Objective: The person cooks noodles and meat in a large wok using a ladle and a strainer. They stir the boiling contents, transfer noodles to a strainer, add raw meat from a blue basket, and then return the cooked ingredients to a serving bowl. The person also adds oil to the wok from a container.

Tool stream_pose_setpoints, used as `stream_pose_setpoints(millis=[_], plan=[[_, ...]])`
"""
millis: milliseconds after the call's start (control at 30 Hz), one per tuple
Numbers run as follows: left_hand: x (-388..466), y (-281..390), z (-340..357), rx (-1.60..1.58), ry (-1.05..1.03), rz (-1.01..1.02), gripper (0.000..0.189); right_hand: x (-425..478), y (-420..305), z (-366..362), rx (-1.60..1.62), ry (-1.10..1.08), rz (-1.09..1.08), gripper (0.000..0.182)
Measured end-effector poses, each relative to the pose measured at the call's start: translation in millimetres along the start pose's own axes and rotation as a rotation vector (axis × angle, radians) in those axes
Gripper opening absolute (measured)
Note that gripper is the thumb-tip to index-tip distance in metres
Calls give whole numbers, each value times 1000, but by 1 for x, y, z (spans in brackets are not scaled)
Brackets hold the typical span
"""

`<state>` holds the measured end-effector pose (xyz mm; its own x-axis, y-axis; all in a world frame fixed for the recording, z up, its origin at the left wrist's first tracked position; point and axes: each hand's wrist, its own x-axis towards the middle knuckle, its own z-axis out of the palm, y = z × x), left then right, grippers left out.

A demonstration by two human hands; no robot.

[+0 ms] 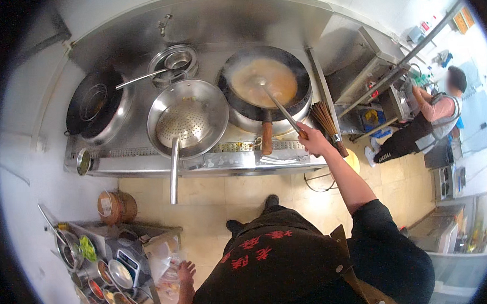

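My right hand point(314, 140) is closed around the wooden grip of a long metal ladle point(280, 105). The ladle's bowl rests in cloudy tan liquid point(266, 82) in a steaming black wok point(303, 66), whose wooden handle point(267, 139) points towards me. Just right of the wok lies a bamboo wok brush point(326, 125). My left hand point(186, 271) hangs low on the left beside a clear plastic bag point(167, 267), fingers apart; whether it touches the bag I cannot tell. Left of the wok, a perforated steel strainer point(184, 122) sits over a steel pan point(218, 96).
A second black wok point(118, 82) and a steel pot with a ladle point(176, 60) stand further left on the steel range. Several ingredient bowls point(95, 288) and a scale point(127, 261) fill the lower left. A co-worker point(427, 117) stands at a far-right counter.
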<state>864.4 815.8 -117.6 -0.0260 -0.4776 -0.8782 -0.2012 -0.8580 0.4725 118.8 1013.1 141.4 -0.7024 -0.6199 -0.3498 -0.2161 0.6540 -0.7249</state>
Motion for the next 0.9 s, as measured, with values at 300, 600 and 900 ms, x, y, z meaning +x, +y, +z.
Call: stream_pose_setpoints(millis=[300, 600, 900], plan=[[-34, 88, 158, 232, -178, 204, 36, -74, 30, -93, -122, 149, -74, 54], [-64, 69, 205, 306, -97, 132, 36, -51, 60, -90, -273, 170, -211, 57], [-64, 180, 345, 322, -387, 284, 29, 20, 66, -13, -193, 261, -243, 64]])
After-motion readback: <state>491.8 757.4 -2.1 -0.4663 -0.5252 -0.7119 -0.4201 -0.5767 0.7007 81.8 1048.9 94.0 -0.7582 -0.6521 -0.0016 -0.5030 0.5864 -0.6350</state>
